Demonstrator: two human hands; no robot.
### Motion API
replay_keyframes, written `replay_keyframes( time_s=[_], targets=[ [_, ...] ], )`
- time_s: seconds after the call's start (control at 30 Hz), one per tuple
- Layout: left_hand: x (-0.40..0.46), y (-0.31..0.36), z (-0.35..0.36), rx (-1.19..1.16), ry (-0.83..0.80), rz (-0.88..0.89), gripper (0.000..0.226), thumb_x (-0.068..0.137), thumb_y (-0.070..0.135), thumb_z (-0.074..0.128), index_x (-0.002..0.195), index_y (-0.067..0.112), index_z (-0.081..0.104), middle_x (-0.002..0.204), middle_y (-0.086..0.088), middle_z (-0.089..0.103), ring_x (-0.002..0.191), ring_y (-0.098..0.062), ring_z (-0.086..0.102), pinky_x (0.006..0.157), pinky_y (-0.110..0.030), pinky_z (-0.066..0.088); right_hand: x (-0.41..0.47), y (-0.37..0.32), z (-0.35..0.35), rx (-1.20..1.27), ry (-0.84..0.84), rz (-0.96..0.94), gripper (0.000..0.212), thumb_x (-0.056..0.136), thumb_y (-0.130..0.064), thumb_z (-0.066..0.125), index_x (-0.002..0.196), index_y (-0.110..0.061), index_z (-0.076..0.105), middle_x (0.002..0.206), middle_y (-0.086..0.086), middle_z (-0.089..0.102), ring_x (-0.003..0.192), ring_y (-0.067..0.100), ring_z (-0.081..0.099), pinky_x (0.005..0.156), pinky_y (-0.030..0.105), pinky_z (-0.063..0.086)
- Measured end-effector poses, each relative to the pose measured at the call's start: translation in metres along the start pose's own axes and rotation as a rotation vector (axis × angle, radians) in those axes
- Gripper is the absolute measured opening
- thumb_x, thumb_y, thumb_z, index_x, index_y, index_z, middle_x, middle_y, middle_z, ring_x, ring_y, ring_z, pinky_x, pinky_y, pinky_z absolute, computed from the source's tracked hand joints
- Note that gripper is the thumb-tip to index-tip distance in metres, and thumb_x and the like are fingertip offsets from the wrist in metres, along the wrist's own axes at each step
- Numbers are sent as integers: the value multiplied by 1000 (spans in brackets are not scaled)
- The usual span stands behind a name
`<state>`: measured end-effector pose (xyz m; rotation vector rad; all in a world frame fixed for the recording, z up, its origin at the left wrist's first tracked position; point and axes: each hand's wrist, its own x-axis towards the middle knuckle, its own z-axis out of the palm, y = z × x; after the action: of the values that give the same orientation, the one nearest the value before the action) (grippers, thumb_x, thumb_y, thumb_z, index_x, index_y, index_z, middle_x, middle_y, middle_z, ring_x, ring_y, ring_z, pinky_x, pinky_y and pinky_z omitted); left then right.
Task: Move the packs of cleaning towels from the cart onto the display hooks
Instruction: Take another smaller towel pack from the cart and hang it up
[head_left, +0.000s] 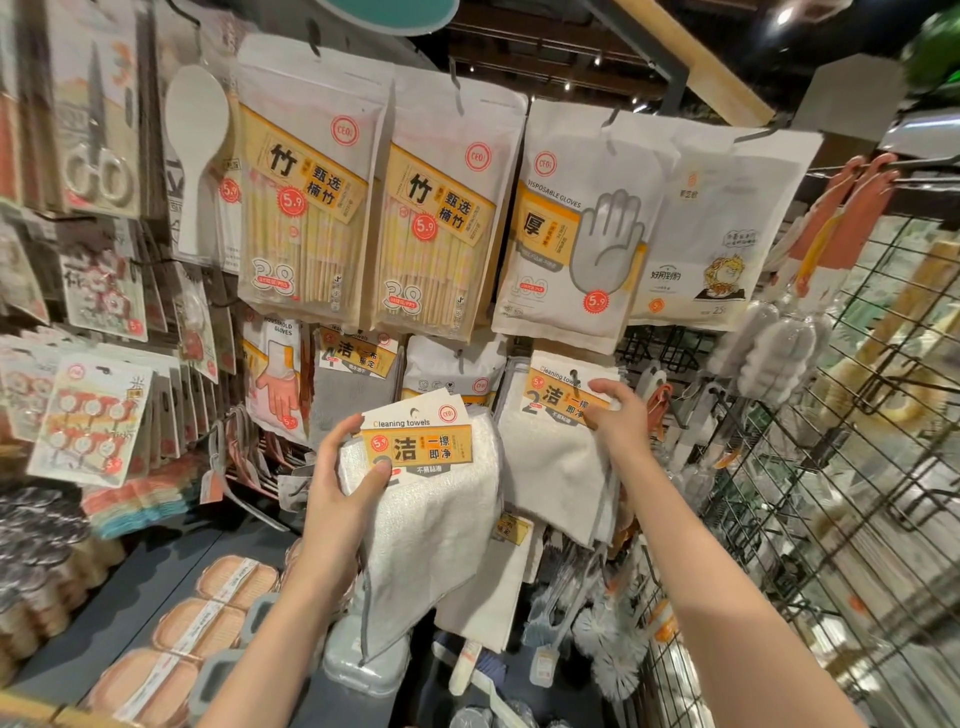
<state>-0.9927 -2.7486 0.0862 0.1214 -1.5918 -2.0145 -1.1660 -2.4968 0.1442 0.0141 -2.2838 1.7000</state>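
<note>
A pack of cleaning towels (431, 467) is gripped at its card header by the left hand (340, 483), thumb across the label, its long axis hanging downward. The right hand (618, 415) is curled onto the header of the hung pack (558, 441) on the display hook (574, 375). The hook lies up and right of the held pack, nearer the right hand, so the header's hole must likely be carried that way.

Hidden behind the left fingers (332, 457): left edge of the held towel pack (426, 483). Under the right fingers (608, 410): part of the hung pack's (550, 457) label. Above those fingers, hook (574, 375) mostly lost behind the card. Blurred far left of the left fingers: carded goods (88, 415). Cut off below: both forearms.
</note>
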Motion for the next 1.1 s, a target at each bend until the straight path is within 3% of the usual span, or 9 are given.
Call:
replay_keyframes(
  time_s=[0.1,0.2,0.27,0.33,0.4,0.5,0.77,0.97,1.1],
  targets=[
    [-1,-3,-2,12,-5,-4,50,89,3,62,121,40,53,122,9,61,107,-9,63,87,-29,49,-3,-3,0,-70,-18,-8,39,82,9,59,116,-11,62,136,11,44,126,25,45,96,22,39],
    [-1,-5,-3,41,-14,-8,50,89,5,63,120,43,53,123,10,60,109,-10,62,89,-32,49,-5,-4,-2,-123,-12,-4,43,82,9,62,122,-8,60,135,12,36,114,14,43,74,-8,30],
    [-1,-6,-4,55,-13,-4,50,88,6,63,120,43,53,125,11,58,110,-9,61,91,-33,49,-8,-5,-3,-125,-26,17,46,82,7,64,124,-10,59,135,12,30,108,12,37,64,-14,24],
    [-2,-5,-4,58,-10,-3,49,88,8,64,121,43,52,125,13,58,109,-6,60,92,-33,49,-12,-9,-4,-141,-63,48,50,82,2,66,128,-16,57,137,10,27,114,15,35,83,-6,21],
    [-4,-4,-4,57,-10,-14,49,88,9,64,121,44,52,126,13,57,109,-6,60,94,-35,48,-17,-13,-5,-181,-97,63,53,82,-4,68,130,-21,54,142,9,23,129,22,30,104,18,20],
    [-7,-3,-6,43,-2,-28,50,88,8,65,121,44,53,127,10,58,111,-10,61,97,-41,48,-25,-15,-8,-215,-102,45,53,82,-9,70,129,-24,55,145,8,20,136,25,20,114,36,14],
    [-16,2,-7,45,-17,-26,49,88,7,65,124,37,52,125,4,60,112,-16,61,96,-45,49,-59,-23,-12,-184,-128,-95,46,81,-14,72,123,-29,60,144,3,23,136,20,20,108,29,16],
    [-23,6,-1,57,-25,-18,47,87,6,65,119,38,55,105,35,60,100,0,63,88,-35,50,-93,-36,6,-152,-294,-178,43,81,-25,72,117,-41,56,139,-3,29,136,18,23,115,37,15],
    [-27,6,0,28,-36,-40,49,87,6,65,123,37,53,122,5,63,111,-15,61,97,-46,49,-111,-36,18,-131,-383,-195,48,79,-24,75,117,-41,53,132,-8,29,135,15,21,110,29,14]
  ],
)
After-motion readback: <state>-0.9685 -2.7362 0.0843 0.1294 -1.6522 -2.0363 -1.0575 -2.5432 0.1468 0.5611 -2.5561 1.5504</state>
